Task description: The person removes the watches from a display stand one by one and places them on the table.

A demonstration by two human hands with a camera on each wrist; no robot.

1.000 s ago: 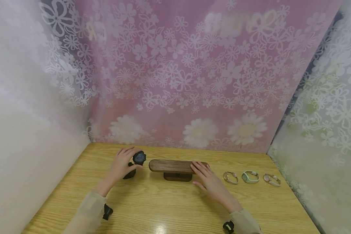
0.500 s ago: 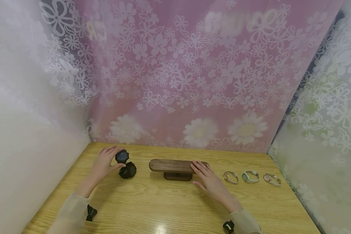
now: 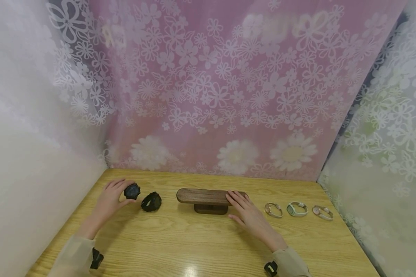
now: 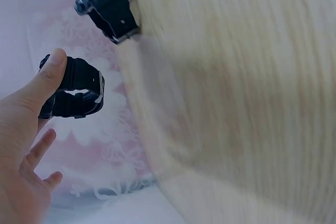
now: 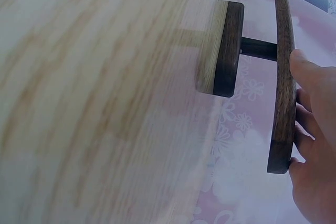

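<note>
In the head view my left hand pinches a black watch between thumb and fingers. Its closed strap loop shows in the left wrist view, where the watch hangs apart from the tabletop. To the right of that hand, a second black watch lies on the table. My right hand rests its fingers on the right end of a dark wooden watch stand, a rounded bar on a short post and base. The right wrist view shows the fingertips touching the bar along its top face.
Right of the stand, a rose-gold watch, a mint-green watch and a pale-strapped watch lie in a row on the wooden table. A pink floral curtain closes off the back, with pale walls at both sides.
My left hand has carried the black watch leftward, away from the stand and past the second black watch, then slightly lower. My right hand and the stand have stayed in place.
</note>
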